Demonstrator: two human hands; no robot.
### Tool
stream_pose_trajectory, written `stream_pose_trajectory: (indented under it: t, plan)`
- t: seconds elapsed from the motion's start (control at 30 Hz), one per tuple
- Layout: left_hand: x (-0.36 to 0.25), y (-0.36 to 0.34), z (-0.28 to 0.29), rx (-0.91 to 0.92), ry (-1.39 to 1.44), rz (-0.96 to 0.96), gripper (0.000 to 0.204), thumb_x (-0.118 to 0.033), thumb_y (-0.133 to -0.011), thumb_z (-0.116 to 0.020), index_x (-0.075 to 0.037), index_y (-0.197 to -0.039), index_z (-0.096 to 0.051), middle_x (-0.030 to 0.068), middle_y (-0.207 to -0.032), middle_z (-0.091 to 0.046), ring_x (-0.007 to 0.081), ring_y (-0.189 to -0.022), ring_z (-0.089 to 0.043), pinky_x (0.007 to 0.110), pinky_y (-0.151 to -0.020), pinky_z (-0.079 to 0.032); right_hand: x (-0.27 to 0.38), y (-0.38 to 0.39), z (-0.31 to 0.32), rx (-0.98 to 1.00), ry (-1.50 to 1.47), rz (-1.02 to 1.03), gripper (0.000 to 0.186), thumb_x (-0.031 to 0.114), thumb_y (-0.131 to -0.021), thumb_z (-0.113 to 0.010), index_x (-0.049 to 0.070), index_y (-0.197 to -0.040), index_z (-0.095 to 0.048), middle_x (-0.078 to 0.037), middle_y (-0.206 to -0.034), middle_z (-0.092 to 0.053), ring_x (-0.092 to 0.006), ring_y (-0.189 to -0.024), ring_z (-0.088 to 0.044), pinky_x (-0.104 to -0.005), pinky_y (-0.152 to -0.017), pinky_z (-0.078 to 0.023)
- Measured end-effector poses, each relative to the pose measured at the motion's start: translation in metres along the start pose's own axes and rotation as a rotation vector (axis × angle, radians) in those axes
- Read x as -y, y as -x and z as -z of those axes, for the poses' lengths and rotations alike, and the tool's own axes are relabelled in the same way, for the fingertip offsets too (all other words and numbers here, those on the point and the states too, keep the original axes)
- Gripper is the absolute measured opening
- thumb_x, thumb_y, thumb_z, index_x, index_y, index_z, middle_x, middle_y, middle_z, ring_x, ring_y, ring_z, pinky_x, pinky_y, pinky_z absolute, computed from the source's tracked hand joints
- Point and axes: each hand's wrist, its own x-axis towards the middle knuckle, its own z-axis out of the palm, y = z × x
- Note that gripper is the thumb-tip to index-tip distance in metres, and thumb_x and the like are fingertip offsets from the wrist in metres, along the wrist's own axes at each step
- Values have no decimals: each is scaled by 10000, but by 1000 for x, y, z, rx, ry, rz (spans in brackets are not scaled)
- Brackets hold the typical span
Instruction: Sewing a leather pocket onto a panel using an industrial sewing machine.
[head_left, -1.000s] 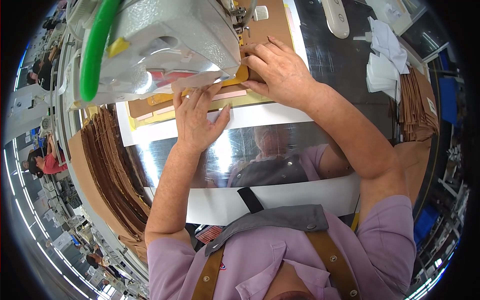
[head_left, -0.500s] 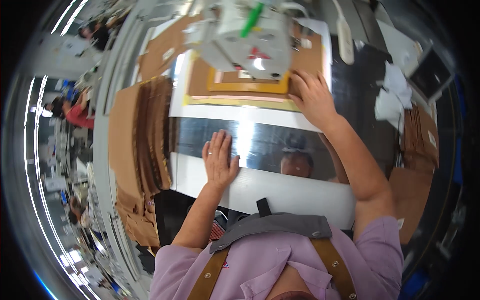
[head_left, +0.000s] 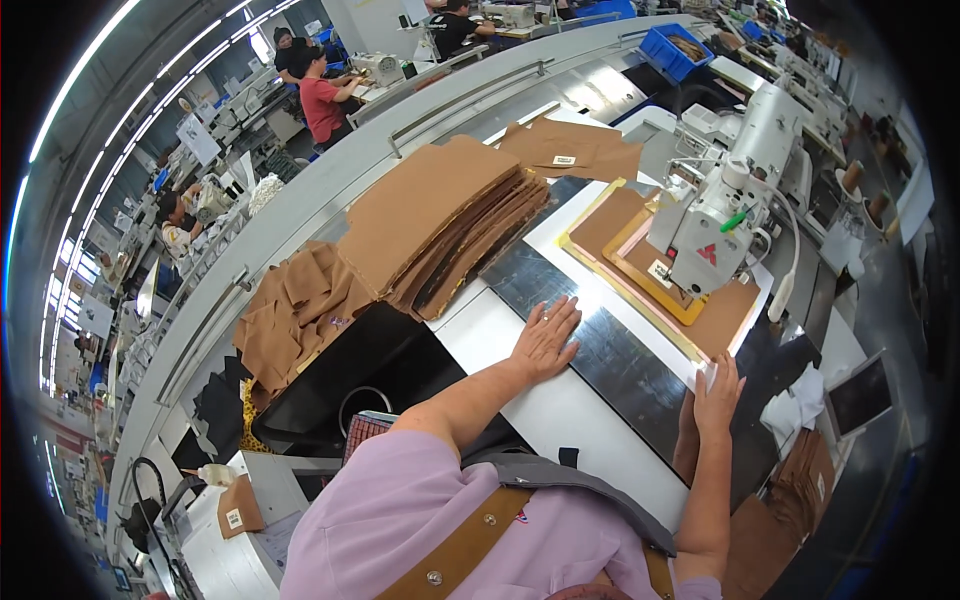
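My left hand [head_left: 547, 340] lies flat, fingers stretched out, on the near edge of a shiny dark metal plate [head_left: 608, 372]. My right hand [head_left: 716, 392] touches the near right corner of a white sheet [head_left: 665, 345], its fingers apart. On this sheet lies a brown fabric panel [head_left: 722, 318] bordered with yellow tape. A yellow frame [head_left: 640, 277] rests on the panel, under the head of a white sewing machine [head_left: 705, 235]. The machine hides part of the frame and panel.
A thick stack of brown panels [head_left: 430, 205] stands left of the plate, beside a crumpled brown pile [head_left: 295, 320]. More brown pieces [head_left: 800, 480] and a dark screen [head_left: 860, 395] are at right. A blue crate [head_left: 675, 52] sits behind; people work far left.
My view has swung to the left. My right hand has moved from beside the yellow frame to the white sheet's near corner. My left hand stays flat on the metal plate.
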Motion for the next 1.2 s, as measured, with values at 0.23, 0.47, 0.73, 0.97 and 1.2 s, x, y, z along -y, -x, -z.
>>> stream_pose_trajectory:
  t: [0.23, 0.47, 0.73, 0.97, 1.2]
  plan:
    - [3, -5, -2, 8, 46, -24, 593, -410, -1031, -453, -57, -1507, -438, 137, -1630, -352, 292, -1558, -237, 532, -1247, -121, -40, 7, 12, -8, 99, -209, 514, 271, -1032, -574, -12, -1449, -473, -189, -1561, -426, -349, -1491, -361, -611, -1237, -186]
    - [1, -5, -3, 44, 159, 4, 627, -452, -1030, -449, -69, -1525, -417, 163, -1626, -350, 306, -1555, -249, 581, -1224, -117, -93, 14, 12, -61, 225, -402, 578, 308, -1072, -489, -38, -1525, -395, -189, -1634, -348, -357, -1537, -284, -599, -1234, -198]
    - [5, -114, -1, -83, 136, 18, 617, -437, -1010, -532, -22, -1466, -509, 169, -1640, -347, 315, -1540, -281, 607, -1204, -146, -74, -5, 8, -37, 424, -502, 641, 392, -1059, -492, -54, -1513, -415, -237, -1606, -387, -375, -1519, -320, -588, -1226, -231]
    - [-23, -194, -37, 73, 8, -30, 718, -478, -984, -570, -24, -1527, -446, 182, -1653, -321, 333, -1567, -211, 633, -1223, -114, -62, -13, 15, 33, 469, -613, 677, 434, -1060, -451, -48, -1532, -398, -182, -1655, -328, -336, -1569, -215, -619, -1249, -107]
    - [-38, -194, -61, 2, 37, -93, 468, -342, -970, -621, -250, -1429, -603, 144, -1510, -504, 352, -1537, -280, 713, -1186, -149, -79, 1, 5, -59, 418, -531, 455, 290, -1045, -535, 126, -1469, -568, -87, -1611, -441, -353, -1549, -272, -703, -1197, -132]
